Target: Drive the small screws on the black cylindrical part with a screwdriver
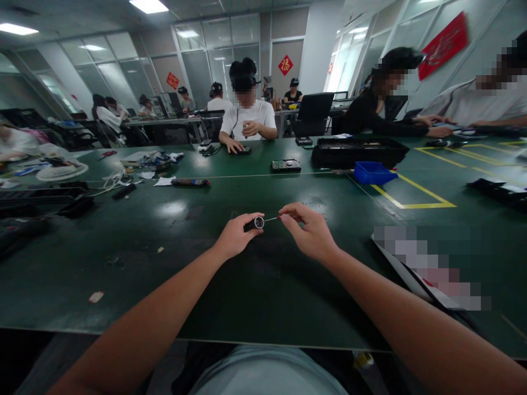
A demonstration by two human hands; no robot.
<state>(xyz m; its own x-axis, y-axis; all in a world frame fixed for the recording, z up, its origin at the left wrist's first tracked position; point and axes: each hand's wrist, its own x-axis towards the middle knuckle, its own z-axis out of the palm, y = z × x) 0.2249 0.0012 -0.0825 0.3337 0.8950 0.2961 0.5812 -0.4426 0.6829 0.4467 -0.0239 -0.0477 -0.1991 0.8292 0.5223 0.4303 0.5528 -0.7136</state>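
Two bare hands are working over the green table in the head view. Left hand is curling round a black cylinder, fingers closed on it, its silver-rimmed end facing the camera. Right hand is pinching a thin rod between thumb and fingertips, a little red showing at the pinch. Rod is pointing left, its tip reaching the cylinder's side; whether it is entering, cannot tell. Beyond, a circuit board is lying flat; a blue bin is sitting farther right, before a black tray. Opposite, a person in white is handling something dark.
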